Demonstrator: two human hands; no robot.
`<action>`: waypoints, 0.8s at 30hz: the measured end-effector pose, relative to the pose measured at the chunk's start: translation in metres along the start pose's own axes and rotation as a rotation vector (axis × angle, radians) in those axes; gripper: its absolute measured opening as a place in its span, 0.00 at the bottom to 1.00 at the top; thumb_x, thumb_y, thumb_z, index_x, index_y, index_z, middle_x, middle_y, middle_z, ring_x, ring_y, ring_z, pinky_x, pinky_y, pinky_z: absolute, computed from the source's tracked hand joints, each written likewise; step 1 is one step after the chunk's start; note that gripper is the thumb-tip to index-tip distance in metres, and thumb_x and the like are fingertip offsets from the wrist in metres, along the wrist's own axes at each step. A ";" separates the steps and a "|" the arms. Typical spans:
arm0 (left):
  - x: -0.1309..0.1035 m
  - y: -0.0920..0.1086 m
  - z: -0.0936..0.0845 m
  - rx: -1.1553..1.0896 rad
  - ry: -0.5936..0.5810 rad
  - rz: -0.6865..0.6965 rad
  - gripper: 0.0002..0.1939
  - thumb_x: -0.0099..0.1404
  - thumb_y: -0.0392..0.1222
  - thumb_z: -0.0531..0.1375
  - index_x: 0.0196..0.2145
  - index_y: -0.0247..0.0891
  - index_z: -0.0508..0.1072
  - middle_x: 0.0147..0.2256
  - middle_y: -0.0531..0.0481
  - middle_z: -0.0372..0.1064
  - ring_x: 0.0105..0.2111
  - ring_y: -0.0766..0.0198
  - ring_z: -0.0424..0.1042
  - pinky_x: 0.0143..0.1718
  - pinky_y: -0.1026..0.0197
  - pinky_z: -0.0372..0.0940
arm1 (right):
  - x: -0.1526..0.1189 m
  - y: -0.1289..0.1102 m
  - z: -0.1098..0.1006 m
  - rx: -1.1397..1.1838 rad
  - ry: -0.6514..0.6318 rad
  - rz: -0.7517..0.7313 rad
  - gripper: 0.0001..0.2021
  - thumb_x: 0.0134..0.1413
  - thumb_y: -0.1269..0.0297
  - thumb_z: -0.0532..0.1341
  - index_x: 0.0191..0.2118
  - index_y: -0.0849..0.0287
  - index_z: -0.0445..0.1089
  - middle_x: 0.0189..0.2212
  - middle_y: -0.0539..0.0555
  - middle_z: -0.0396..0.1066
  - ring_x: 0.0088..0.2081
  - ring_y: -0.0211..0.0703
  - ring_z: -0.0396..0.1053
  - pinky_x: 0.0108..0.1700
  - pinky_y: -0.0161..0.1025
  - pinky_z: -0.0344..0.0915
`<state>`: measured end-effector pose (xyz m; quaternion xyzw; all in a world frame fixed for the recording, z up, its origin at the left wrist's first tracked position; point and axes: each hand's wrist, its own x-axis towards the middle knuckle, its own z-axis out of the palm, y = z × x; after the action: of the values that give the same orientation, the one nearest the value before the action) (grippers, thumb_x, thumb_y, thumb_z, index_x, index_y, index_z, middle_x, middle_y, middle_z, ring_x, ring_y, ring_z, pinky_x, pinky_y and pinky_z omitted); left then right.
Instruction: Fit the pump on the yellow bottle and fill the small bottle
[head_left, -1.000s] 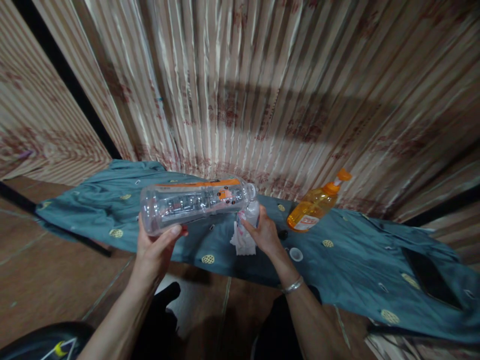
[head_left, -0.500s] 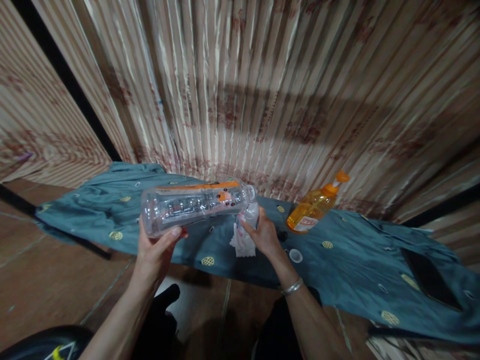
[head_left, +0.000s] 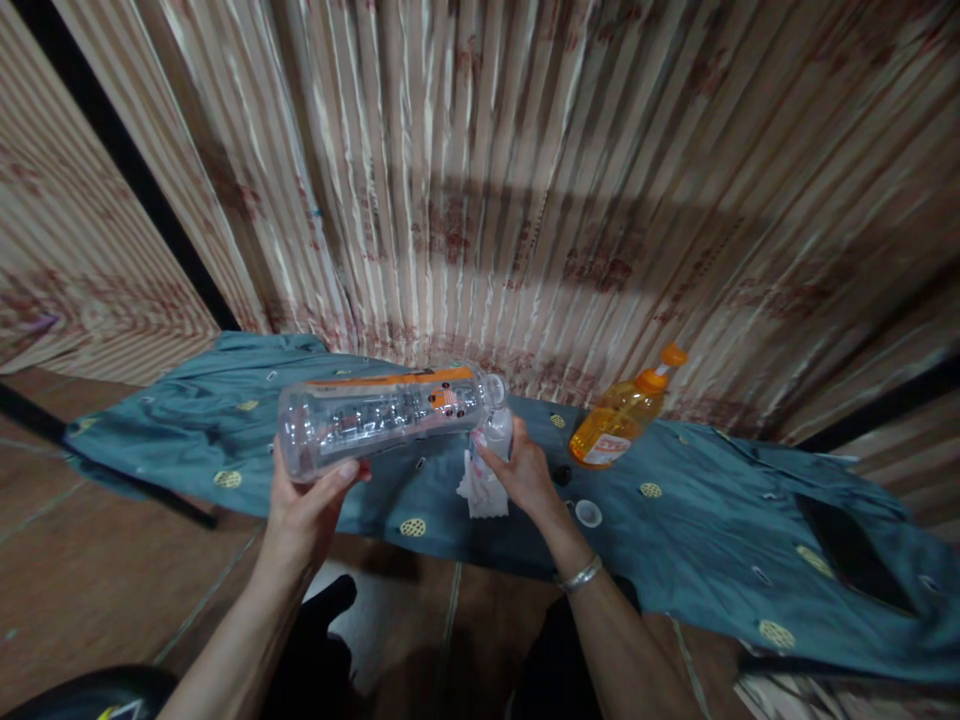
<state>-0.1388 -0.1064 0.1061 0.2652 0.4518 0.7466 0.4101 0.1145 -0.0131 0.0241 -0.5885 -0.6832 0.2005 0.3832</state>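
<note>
A large clear bottle (head_left: pixel 382 415) with an orange-edged label lies nearly sideways in the air, its mouth toward the right. My left hand (head_left: pixel 307 505) is closed round its base from below. My right hand (head_left: pixel 521 470) grips a small clear bottle (head_left: pixel 495 432), whose top is just under the large bottle's mouth; whether the two touch is unclear. Below the small bottle, a white crinkled-edge wrapper or tissue (head_left: pixel 486 495) shows above the green cloth. Any liquid passing between the bottles cannot be made out.
Right of my hands, an orange pump bottle (head_left: pixel 616 425) stands on the green cloth (head_left: pixel 697 520). A white cap (head_left: pixel 589 514) and a small dark object (head_left: pixel 562 474) lie nearer. A black phone (head_left: pixel 855 553) is at the far right. Behind hangs a striped curtain (head_left: pixel 465 200).
The view has shifted slightly. Both hands still hold their bottles in nearly the same pose, with the large bottle's mouth over the small one.
</note>
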 end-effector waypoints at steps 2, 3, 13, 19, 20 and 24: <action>0.000 0.001 0.002 -0.008 0.019 0.003 0.53 0.31 0.41 0.84 0.58 0.44 0.77 0.37 0.52 0.81 0.27 0.63 0.77 0.31 0.60 0.73 | 0.001 0.001 0.000 0.000 0.000 -0.007 0.29 0.63 0.59 0.69 0.67 0.58 0.67 0.53 0.63 0.85 0.54 0.62 0.85 0.55 0.53 0.80; -0.001 0.002 0.003 -0.009 0.026 0.005 0.52 0.31 0.41 0.84 0.58 0.43 0.77 0.37 0.52 0.81 0.27 0.63 0.77 0.30 0.60 0.72 | 0.001 0.002 0.000 -0.002 -0.002 -0.007 0.29 0.63 0.59 0.69 0.66 0.58 0.67 0.52 0.63 0.85 0.54 0.63 0.85 0.55 0.53 0.80; -0.001 -0.003 -0.001 -0.002 -0.018 0.038 0.57 0.36 0.40 0.84 0.65 0.49 0.74 0.41 0.50 0.82 0.29 0.61 0.78 0.33 0.58 0.73 | 0.002 0.002 -0.001 0.009 -0.021 -0.003 0.29 0.62 0.58 0.70 0.66 0.57 0.67 0.53 0.62 0.85 0.55 0.63 0.84 0.56 0.54 0.79; -0.003 0.002 0.003 -0.014 0.029 0.001 0.59 0.32 0.38 0.83 0.64 0.48 0.74 0.43 0.52 0.81 0.28 0.65 0.76 0.32 0.60 0.73 | 0.002 0.000 -0.003 0.020 -0.024 -0.012 0.29 0.63 0.58 0.70 0.66 0.58 0.67 0.53 0.63 0.84 0.56 0.63 0.83 0.57 0.54 0.79; -0.003 0.003 0.004 -0.013 0.029 -0.008 0.58 0.31 0.37 0.83 0.63 0.48 0.74 0.42 0.53 0.81 0.28 0.65 0.76 0.32 0.60 0.73 | 0.002 0.000 -0.003 0.020 -0.024 -0.012 0.29 0.63 0.58 0.70 0.66 0.59 0.67 0.53 0.64 0.84 0.56 0.63 0.83 0.58 0.55 0.79; -0.004 0.004 0.005 -0.012 0.018 0.001 0.59 0.32 0.38 0.83 0.64 0.49 0.74 0.42 0.52 0.82 0.28 0.64 0.76 0.32 0.60 0.73 | 0.002 0.000 -0.003 0.026 -0.017 -0.008 0.29 0.63 0.57 0.70 0.66 0.58 0.67 0.52 0.63 0.84 0.55 0.62 0.84 0.58 0.55 0.79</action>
<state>-0.1342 -0.1082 0.1118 0.2563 0.4508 0.7518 0.4073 0.1165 -0.0120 0.0265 -0.5791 -0.6859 0.2128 0.3857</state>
